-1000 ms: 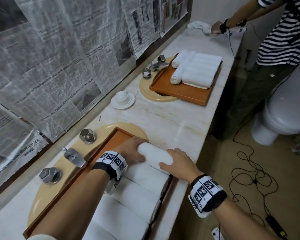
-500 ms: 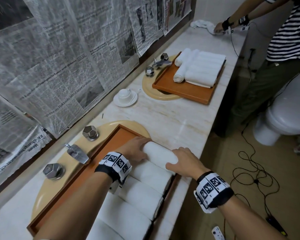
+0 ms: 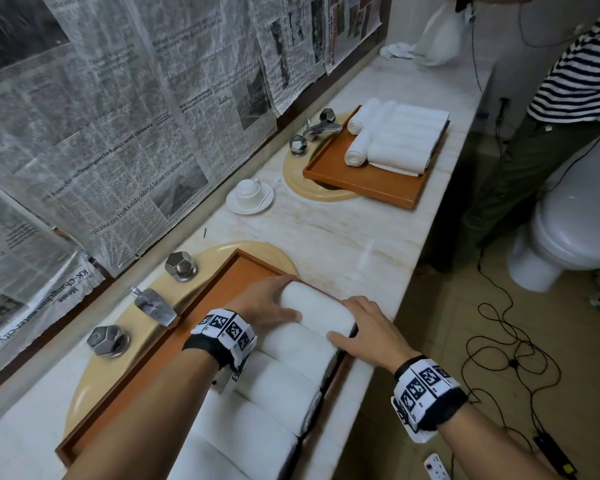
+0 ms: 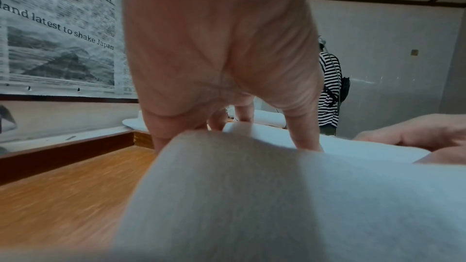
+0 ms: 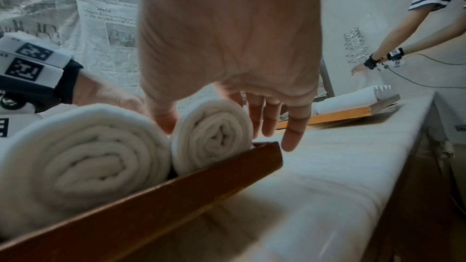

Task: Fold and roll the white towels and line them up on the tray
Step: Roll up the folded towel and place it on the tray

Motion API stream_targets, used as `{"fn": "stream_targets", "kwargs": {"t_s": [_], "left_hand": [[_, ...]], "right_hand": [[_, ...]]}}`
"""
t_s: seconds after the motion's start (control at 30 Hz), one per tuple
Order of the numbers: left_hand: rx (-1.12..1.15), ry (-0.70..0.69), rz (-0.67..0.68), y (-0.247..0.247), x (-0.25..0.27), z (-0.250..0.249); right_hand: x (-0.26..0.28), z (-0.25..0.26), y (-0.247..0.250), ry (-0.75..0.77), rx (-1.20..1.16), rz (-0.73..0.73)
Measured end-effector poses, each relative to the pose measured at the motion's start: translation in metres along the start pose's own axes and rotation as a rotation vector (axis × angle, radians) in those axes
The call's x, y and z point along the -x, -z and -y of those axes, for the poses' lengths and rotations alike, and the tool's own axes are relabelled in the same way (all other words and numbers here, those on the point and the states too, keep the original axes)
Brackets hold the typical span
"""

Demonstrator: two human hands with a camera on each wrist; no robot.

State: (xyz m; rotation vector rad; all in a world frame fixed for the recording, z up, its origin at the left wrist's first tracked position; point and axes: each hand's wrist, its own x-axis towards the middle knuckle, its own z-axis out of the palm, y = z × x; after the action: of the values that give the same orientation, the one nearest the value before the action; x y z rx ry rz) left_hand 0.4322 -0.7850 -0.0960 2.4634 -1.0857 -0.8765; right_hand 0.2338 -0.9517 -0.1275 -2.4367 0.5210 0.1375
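Observation:
A brown wooden tray lies over the near sink and holds a row of several rolled white towels. The farthest roll lies at the tray's far end against its neighbour. My left hand cups its left end, thumb on top and fingers down its far side. My right hand grips the right end, thumb between the two rolls and fingers past the tray corner.
A second tray with rolled and folded towels sits on the far sink. A cup and saucer stand between the sinks. Tap fittings lie left of my tray. A person in a striped shirt, a toilet and floor cables are to the right.
Both hands stay on the far roll, which has hardly moved. The other person has lifted their hands and a white cloth off the far counter.

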Motion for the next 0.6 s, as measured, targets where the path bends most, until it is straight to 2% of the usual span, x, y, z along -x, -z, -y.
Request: {"fn": "stream_targets", "kwargs": {"t_s": [0.2, 0.6], "left_hand": [[0.021, 0.013, -0.010, -0.003, 0.001, -0.006], [0.045, 0.061, -0.010, -0.007, 0.002, -0.014]], "right_hand": [[0.003, -0.003, -0.004, 0.014, -0.078, -0.003], [0.003, -0.007, -0.011, 0.033, -0.070, -0.062]]}}
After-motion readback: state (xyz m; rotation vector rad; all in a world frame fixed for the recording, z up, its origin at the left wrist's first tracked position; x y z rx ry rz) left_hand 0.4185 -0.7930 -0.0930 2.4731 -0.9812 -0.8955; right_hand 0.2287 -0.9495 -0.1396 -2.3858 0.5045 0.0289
